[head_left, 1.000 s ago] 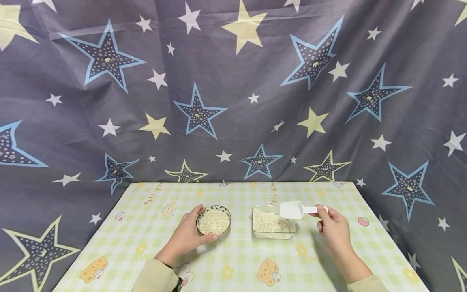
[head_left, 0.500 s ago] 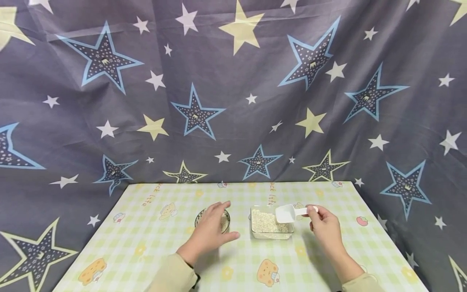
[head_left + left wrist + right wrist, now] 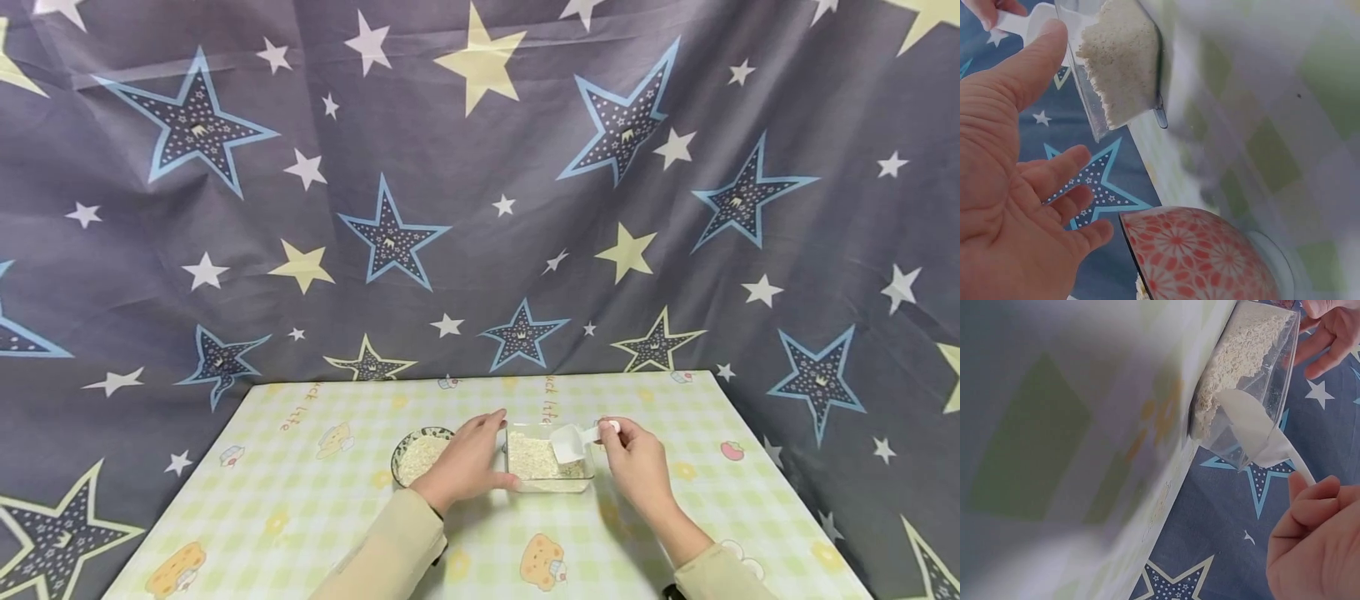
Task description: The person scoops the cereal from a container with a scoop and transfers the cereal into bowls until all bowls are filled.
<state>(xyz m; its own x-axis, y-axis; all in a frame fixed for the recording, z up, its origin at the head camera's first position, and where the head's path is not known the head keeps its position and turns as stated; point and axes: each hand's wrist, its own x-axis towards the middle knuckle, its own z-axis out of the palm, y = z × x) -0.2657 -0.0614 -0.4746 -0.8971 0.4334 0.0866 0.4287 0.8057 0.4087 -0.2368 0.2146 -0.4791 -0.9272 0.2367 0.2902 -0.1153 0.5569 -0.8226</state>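
Note:
My right hand [image 3: 637,467] pinches the handle of a white plastic scoop [image 3: 567,445]. The scoop's head dips into a clear rectangular container [image 3: 551,485], its edge at the pale flakes [image 3: 1235,356] that look like oats. At the container's left side is my left hand [image 3: 467,463], fingers spread, thumb by the near left corner. In the left wrist view the thumb overlaps the container's wall and the other fingers are apart from it. Behind the left hand, a round bowl [image 3: 1204,253] with a red flower pattern outside holds similar flakes; the hand and forearm partly hide it.
A table with a green-and-white checked cloth [image 3: 315,500] carries both vessels, the bowl left of the container. A dark curtain with stars [image 3: 480,208] hangs behind the table's back edge and along the sides.
My left hand has let go of the bowl and moved right to the container. The right hand has brought the scoop left and down, from over the container's right side into it.

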